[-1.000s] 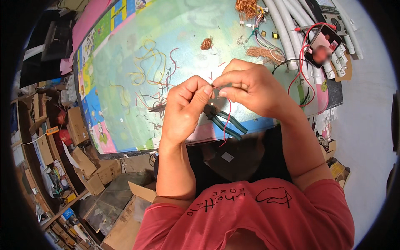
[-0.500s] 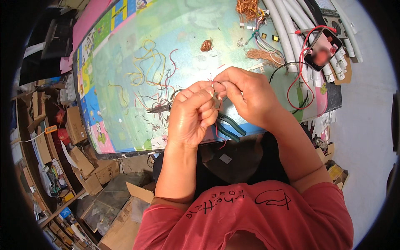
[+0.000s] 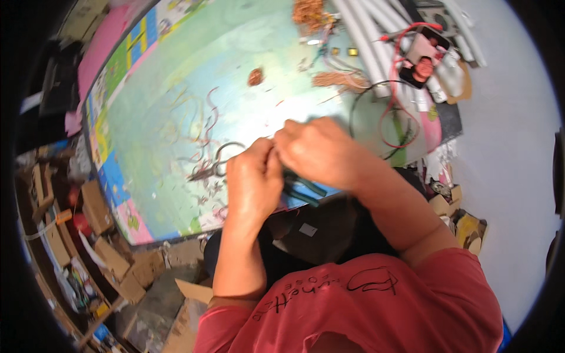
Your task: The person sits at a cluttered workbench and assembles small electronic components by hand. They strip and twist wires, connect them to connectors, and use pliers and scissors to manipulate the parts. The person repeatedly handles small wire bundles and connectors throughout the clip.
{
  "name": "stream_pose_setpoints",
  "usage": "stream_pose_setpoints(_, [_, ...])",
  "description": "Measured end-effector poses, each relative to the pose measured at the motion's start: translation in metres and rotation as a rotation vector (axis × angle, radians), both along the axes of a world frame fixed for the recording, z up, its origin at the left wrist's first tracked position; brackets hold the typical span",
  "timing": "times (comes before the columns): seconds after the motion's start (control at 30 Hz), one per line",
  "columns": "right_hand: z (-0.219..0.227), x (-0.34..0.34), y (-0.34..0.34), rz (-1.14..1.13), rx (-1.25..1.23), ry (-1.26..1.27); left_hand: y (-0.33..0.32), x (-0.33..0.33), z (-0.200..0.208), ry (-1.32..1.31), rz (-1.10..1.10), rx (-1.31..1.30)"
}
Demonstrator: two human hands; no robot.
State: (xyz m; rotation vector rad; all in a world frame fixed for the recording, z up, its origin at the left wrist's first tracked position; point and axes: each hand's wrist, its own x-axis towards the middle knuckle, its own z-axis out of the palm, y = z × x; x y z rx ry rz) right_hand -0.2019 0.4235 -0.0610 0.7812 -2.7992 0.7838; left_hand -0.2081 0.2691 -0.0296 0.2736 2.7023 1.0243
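My left hand (image 3: 254, 182) is closed, knuckles up, over the near part of the table. Against its thumb side presses my right hand (image 3: 321, 150), also closed and blurred by motion. Thin wires were pinched between both hands' fingertips just before; the fingers now cover them. Under the right wrist lie pliers with dark green handles (image 3: 307, 189), their jaws hidden. Scissors with dark blades (image 3: 203, 174) rest left of my left hand, among wire scraps. Beyond them lie a loose red wire (image 3: 209, 106) and a tangle of yellow wire (image 3: 187, 106), both blurred.
A small copper wire coil (image 3: 255, 76) lies at mid-table. Farther back are a larger copper bundle (image 3: 308, 16) and brown strands (image 3: 340, 80). White corrugated tubes (image 3: 368, 47), a phone (image 3: 424, 56) and a red cable (image 3: 393, 88) occupy the right. Cardboard boxes (image 3: 97, 206) stand at left.
Both hands have turned knuckles up and moved closer together, hiding the wires between the fingertips. The whole view has shifted, so the table's things appear farther left.
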Motion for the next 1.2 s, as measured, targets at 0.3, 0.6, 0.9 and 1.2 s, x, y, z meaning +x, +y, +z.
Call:
stream_pose_setpoints(0.3, [-0.001, -0.007, 0.007, -0.064, -0.278, 0.018, -0.001, 0.003, 0.002, -0.161, 0.064, 0.405])
stream_pose_setpoints(0.6, [-0.009, -0.019, 0.014, -0.179, -0.612, -0.013, -0.006, 0.008, 0.024, -0.160, 0.071, 0.642])
stream_pose_setpoints(0.9, [-0.012, -0.025, 0.025, -0.371, -0.390, -0.274, -0.015, -0.008, 0.015, -0.277, 0.100, 0.611])
stream_pose_setpoints(1.2, [0.014, -0.014, 0.007, -0.083, -0.953, -0.828, -0.017, -0.004, 0.004, -0.099, 0.121, 0.462])
